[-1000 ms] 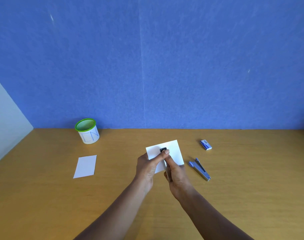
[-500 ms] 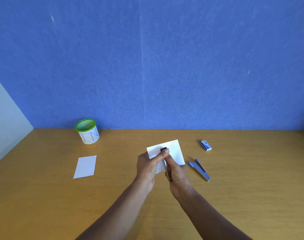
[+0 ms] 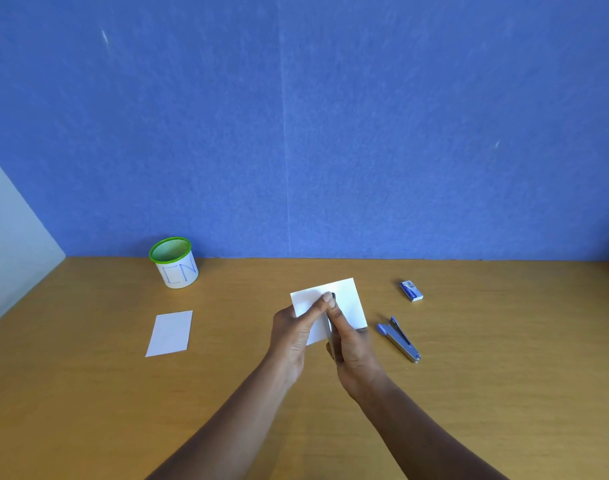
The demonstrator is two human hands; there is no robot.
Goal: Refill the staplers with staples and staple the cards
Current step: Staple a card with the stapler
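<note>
I take the white paper card in my hands as my landmark; it sits up off the wooden tabletop, near the middle of the desk. My left hand pinches its left part, thumb across the face, tip by the dark head of the slim dark stapler. My right hand is closed around that stapler, which runs from my palm up to the card's centre; whether the card sits between the stapler's arms I cannot tell.

Just right of the card lies a second stapler, blue and silver metal, hinged open, flat on the wood and pointing away toward the lower right, close to my right wrist but not touching. Farther right and back from the card is a small blue and white staple box, apart from the open stapler.

Well left of the card lies another flat white card. Behind that, left and back of my card, a white cup with a green mesh rim and blue lettering stands upright close to the blue wall.

The wood in front of the card, on both sides of my forearms, is bare, as is the stretch between the two cards. A pale panel bounds the desk at far left.
</note>
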